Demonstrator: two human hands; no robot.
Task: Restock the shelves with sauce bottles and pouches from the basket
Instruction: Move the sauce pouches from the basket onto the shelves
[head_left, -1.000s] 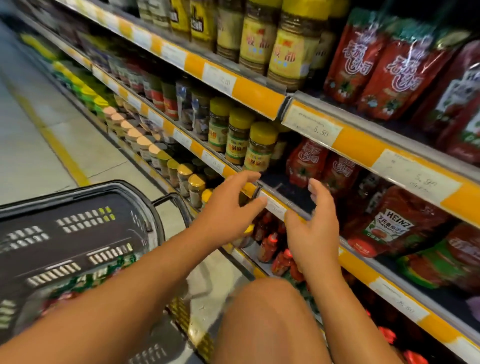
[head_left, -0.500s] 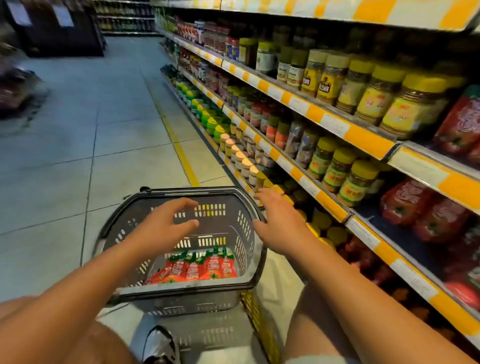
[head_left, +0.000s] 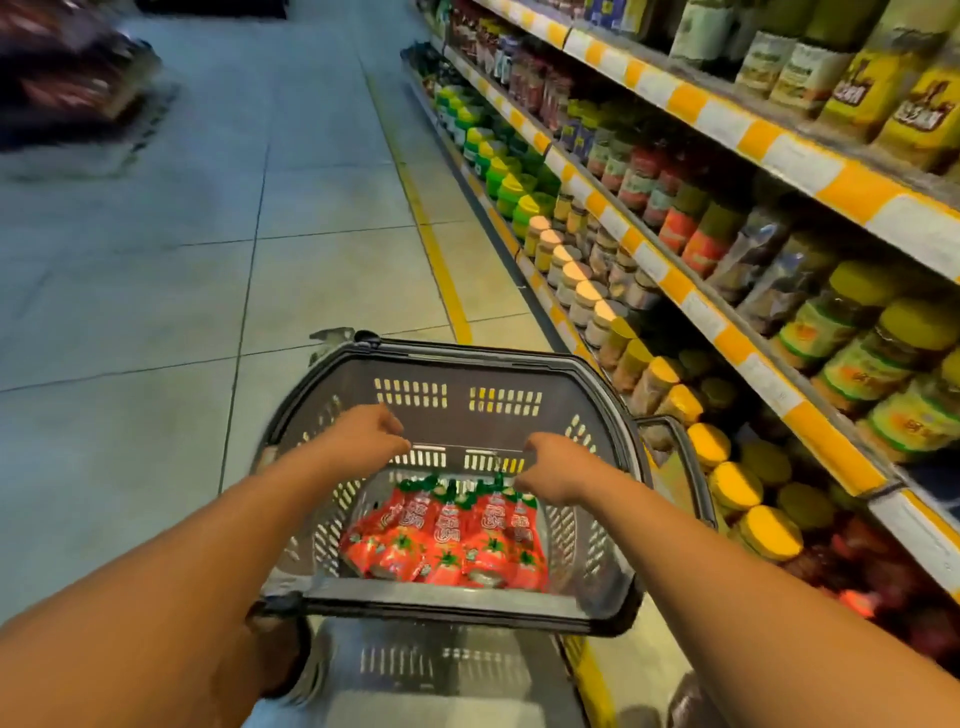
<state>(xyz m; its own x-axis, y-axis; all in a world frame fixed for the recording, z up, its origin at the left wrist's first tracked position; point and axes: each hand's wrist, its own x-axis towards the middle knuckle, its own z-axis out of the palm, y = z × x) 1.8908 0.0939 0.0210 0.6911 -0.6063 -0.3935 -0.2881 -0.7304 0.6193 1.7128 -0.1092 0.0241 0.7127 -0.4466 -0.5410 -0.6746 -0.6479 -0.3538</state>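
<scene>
Head view: both hands (head_left: 363, 441) (head_left: 556, 467) over basket (head_left: 457, 605) of red pouches (head_left: 447, 535).

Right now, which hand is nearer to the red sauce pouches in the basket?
Right. The right hand hovers just above the red sauce pouches; the left hand is higher, up-left of them.

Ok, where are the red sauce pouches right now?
In the head view, the red sauce pouches lie on the bottom of the grey basket, low centre, below both hands, left of the shelves.
</scene>
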